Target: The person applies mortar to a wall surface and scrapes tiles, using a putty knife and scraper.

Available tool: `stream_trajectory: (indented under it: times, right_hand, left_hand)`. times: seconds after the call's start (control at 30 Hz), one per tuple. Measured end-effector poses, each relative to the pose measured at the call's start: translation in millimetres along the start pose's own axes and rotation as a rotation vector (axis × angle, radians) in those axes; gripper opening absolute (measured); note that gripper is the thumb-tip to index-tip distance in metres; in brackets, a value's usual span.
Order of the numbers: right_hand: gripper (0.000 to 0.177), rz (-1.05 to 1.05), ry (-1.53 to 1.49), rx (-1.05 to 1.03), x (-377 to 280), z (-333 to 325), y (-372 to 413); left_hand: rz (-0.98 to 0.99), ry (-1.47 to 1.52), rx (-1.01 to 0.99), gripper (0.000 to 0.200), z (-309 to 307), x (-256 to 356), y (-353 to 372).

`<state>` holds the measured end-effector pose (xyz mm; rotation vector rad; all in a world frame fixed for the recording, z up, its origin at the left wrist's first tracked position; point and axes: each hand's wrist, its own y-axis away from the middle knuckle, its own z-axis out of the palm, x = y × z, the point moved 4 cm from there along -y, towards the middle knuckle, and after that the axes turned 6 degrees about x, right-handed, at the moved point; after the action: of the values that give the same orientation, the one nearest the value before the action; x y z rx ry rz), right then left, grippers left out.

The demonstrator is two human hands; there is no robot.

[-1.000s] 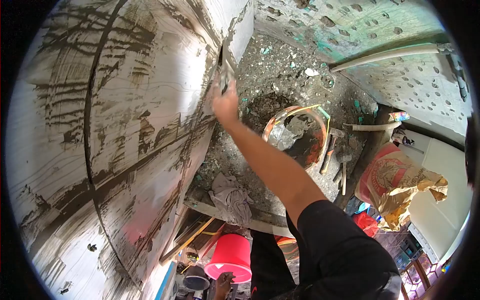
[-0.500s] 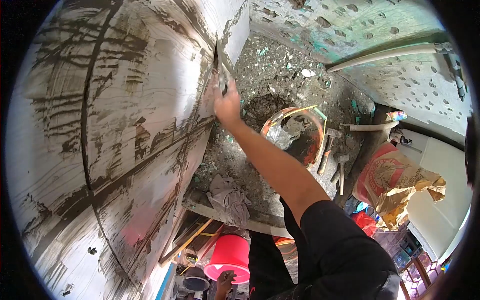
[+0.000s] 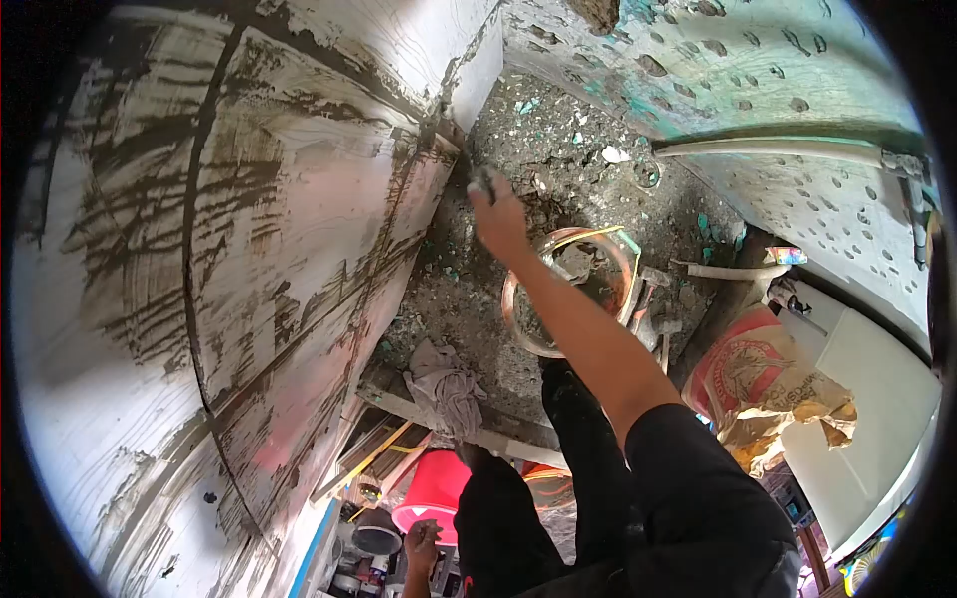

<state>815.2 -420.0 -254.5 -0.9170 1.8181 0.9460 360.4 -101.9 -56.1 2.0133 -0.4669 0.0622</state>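
My right hand (image 3: 500, 221) is closed around a small flat-bladed putty knife (image 3: 476, 181), mostly hidden by the fingers. Its blade is near the corner edge of the large white wall tiles (image 3: 319, 189), which carry dark, wet-looking smears along their joints. Down at the lower edge, my left hand (image 3: 423, 541) has curled, dirty fingers; whether anything is in them is hidden. Just behind that hand stands a pink bucket (image 3: 439, 488). Below my right forearm sits a round, mud-stained container (image 3: 513, 309) with grey material inside.
Hammers (image 3: 643, 299) lie right of the container on the rubble floor (image 3: 449, 289). A crumpled cloth (image 3: 446, 387) drapes over a ledge. A torn paper sack (image 3: 748, 374) leans by a white panel (image 3: 867, 389). A pipe (image 3: 778, 148) runs along the pitted wall (image 3: 718, 80).
My right hand has moved right and slightly down, drawing the putty knife away from the tile edge. The view has shifted a little; my left hand stays low by the pink bucket.
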Motion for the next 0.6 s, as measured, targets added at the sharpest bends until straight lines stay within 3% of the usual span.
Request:
stream_trajectory:
  times: [0.13, 0.23, 0.3, 0.37, 0.43, 0.57, 0.6]
  right_hand:
    - [0.039, -0.168, -0.039, 0.166, -17.4, 34.3, 8.5]
    - [0.041, 0.127, -0.202, 0.095, -29.1, 48.2, -2.3]
    - [0.041, 0.158, -0.305, 0.138, -20.9, 46.0, 10.0]
    - [0.041, 0.171, -0.277, 0.093, -13.2, 24.0, 49.1]
    - [0.032, 0.326, -0.102, 0.037, 5.0, -2.9, 103.3]
    - [0.028, 0.549, -0.371, -0.053, 38.3, -18.7, 165.0]
    - [0.028, 0.584, -0.349, -0.131, 41.5, -22.4, 173.1]
  left_hand:
    - [0.235, -0.086, 0.065, 0.02, -1.8, 54.7, -4.7]
    - [0.297, -0.132, 0.105, 0.025, -4.5, 89.1, -17.5]
    - [0.353, -0.066, 0.106, 0.025, 3.0, 98.4, -39.7]
    - [0.318, 0.002, -0.002, 0.025, 30.7, 127.7, -70.4]
    - [0.217, 0.207, -0.071, 0.03, 76.6, 152.1, -115.0]
    - [-0.005, 0.61, -0.466, 0.047, 178.2, 261.8, -163.3]
    - [0.039, 0.442, -0.385, 0.047, 185.4, 262.2, -171.0]
